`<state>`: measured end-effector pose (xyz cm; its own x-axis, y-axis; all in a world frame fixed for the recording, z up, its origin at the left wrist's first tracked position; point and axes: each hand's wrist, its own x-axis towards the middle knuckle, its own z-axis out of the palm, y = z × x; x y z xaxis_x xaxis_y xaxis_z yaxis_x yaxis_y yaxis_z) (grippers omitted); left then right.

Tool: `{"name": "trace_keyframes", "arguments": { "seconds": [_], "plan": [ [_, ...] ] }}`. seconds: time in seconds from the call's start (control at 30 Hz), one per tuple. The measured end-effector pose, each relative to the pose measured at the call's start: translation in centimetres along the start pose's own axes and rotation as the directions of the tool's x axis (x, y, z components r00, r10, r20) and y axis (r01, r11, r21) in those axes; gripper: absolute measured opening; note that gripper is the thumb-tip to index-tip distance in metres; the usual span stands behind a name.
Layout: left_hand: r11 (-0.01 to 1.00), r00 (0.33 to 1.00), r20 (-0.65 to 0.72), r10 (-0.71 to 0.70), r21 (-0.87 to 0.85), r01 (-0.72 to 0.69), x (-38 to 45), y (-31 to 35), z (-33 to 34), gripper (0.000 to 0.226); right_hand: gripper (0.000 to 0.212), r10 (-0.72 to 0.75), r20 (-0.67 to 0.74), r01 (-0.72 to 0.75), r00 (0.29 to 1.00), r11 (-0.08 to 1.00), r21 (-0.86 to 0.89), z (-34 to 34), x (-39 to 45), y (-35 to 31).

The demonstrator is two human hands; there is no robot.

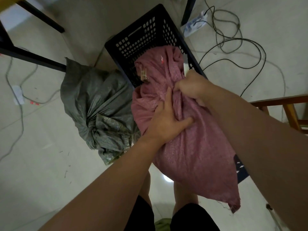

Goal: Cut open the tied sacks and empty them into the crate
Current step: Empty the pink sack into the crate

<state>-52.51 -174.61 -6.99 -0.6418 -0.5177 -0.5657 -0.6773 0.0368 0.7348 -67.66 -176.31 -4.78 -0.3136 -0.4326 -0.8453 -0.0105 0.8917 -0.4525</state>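
The head view looks down at a pink sack (188, 144) held up over the near end of a black crate (150, 35) on the floor. The left hand (166, 120) grabs a fold in the middle of the sack. The right hand (191, 87) squeezes the cloth just beyond it. A grey sack (96, 104), tied shut, sits left of the crate. Cables (233, 47) lie far right.

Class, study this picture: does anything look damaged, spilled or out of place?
Yes. The pink sack has a frayed, ragged bottom corner with loose threads. Cables trail in loose tangles across the floor beside the black crate.
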Motion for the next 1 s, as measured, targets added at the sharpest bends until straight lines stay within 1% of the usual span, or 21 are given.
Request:
{"name": "trace_keyframes", "arguments": {
  "seconds": [0.07, 0.1, 0.17, 0.2, 0.27, 0.33, 0.37, 0.4, 0.47, 0.6, 0.63, 0.67, 0.7, 0.73, 0.77, 0.8, 0.87, 0.9, 0.93, 0.97, 1.0],
  "plan": [
    [0.987, 0.985, 0.088, -0.15, 0.066, 0.145, -0.2, 0.0, 0.4, 0.122, 0.013, 0.021, 0.008, -0.021, 1.0, 0.999, 0.03, 0.4, -0.5, -0.2],
    [0.982, 0.979, 0.095, -0.182, 0.066, 0.176, 0.0, -0.3, 0.7, 0.125, 0.012, 0.027, -0.007, -0.027, 1.0, 0.999, 0.038, 0.6, -0.8, -0.3],
    [0.989, 0.989, 0.021, -0.145, -0.02, 0.146, 0.5, -0.7, 0.8, 0.122, 0.015, 0.04, -0.034, -0.037, 0.999, 0.996, 0.079, 1.2, -0.9, -0.5],
    [0.99, 0.993, -0.048, -0.112, -0.093, 0.107, 0.8, -0.9, 0.9, 0.114, 0.014, 0.052, -0.042, -0.047, 0.998, 0.991, 0.123, 1.4, -0.9, -0.6],
    [0.977, 0.98, -0.163, -0.116, -0.199, 0.082, 1.0, -0.8, 0.9, 0.08, 0.006, 0.077, -0.048, -0.064, 0.996, 0.971, 0.229, 1.7, -1.0, -1.1],
    [0.981, 0.956, -0.269, -0.116, -0.182, 0.067, 1.3, -0.4, 0.5, 0.029, 0.008, 0.091, -0.029, -0.076, 0.995, 0.941, 0.33, 1.8, -0.9, -1.4],
    [0.983, 0.945, -0.306, -0.118, -0.168, 0.068, 1.5, -0.2, 0.1, 0.012, 0.008, 0.093, -0.013, -0.081, 0.996, 0.92, 0.384, 1.8, -0.9, -1.5],
    [0.984, 0.934, -0.335, -0.126, -0.165, 0.074, 1.8, -0.2, -0.1, 0.017, 0.01, 0.097, 0.006, -0.091, 0.995, 0.9, 0.426, 1.8, -1.0, -1.6],
    [0.982, 0.93, -0.337, -0.147, -0.158, 0.098, 2.4, -0.3, -0.7, 0.024, 0.017, 0.09, 0.036, -0.097, 0.995, 0.874, 0.476, 1.8, -1.3, -1.9],
    [0.965, 0.922, -0.325, -0.211, -0.219, 0.144, 2.8, 0.1, -2.3, 0.041, 0.052, 0.008, 0.034, -0.023, 0.999, 0.884, 0.467, 1.4, -2.3, -2.5],
    [0.955, 0.916, -0.328, -0.231, -0.254, 0.151, 3.0, 0.0, -2.6, 0.043, 0.054, -0.017, 0.034, -0.001, 0.999, 0.891, 0.455, 1.1, -2.7, -2.5],
    [0.947, 0.911, -0.335, -0.242, -0.284, 0.148, 3.1, 0.3, -3.0, 0.043, 0.048, -0.045, 0.032, 0.025, 0.998, 0.891, 0.453, 0.7, -2.8, -2.2],
    [0.949, 0.913, -0.338, -0.229, -0.285, 0.132, 3.3, 0.5, -3.2, 0.038, 0.036, -0.069, 0.025, 0.05, 0.997, 0.893, 0.447, 0.5, -3.1, -2.0],
    [0.954, 0.929, -0.312, -0.196, -0.28, 0.107, 3.2, 1.0, -3.3, 0.029, 0.025, -0.087, 0.005, 0.076, 0.996, 0.893, 0.443, 0.3, -3.2, -1.8],
    [0.958, 0.955, -0.257, -0.151, -0.277, 0.077, 3.2, 1.0, -3.2, 0.014, 0.021, -0.097, -0.016, 0.094, 0.995, 0.894, 0.438, 0.1, -3.4, -1.5],
    [0.958, 0.979, -0.18, -0.1, -0.282, 0.046, 3.2, 1.1, -2.9, 0.007, 0.019, -0.104, -0.038, 0.11, 0.994, 0.892, 0.438, 0.1, -3.2, -1.3],
    [0.961, 1.0, -0.011, -0.003, -0.276, 0.0, 3.2, 0.5, -1.9, 0.035, 0.014, -0.104, -0.058, 0.119, 0.993, 0.901, 0.417, 0.2, -3.0, -1.0],
    [0.973, 1.0, 0.012, 0.007, -0.229, -0.004, 3.2, 0.2, -1.2, 0.053, 0.011, -0.103, -0.05, 0.114, 0.993, 0.911, 0.395, 0.3, -2.9, -0.9],
    [0.983, 1.0, -0.01, 0.009, -0.185, -0.011, 3.1, -0.3, -0.5, 0.073, 0.009, -0.1, -0.039, 0.108, 0.994, 0.92, 0.377, 0.3, -2.9, -0.8],
    [0.988, 0.998, -0.068, -0.002, -0.155, -0.008, 2.8, -0.5, 0.1, 0.084, 0.009, -0.097, -0.039, 0.104, 0.995, 0.925, 0.366, 0.5, -2.9, -0.6],
    [0.989, 0.99, -0.138, -0.019, -0.149, -0.002, 2.7, -0.8, 0.7, 0.085, 0.009, -0.094, -0.052, 0.106, 0.994, 0.927, 0.359, 0.7, -2.9, -0.4]
  ]
}}
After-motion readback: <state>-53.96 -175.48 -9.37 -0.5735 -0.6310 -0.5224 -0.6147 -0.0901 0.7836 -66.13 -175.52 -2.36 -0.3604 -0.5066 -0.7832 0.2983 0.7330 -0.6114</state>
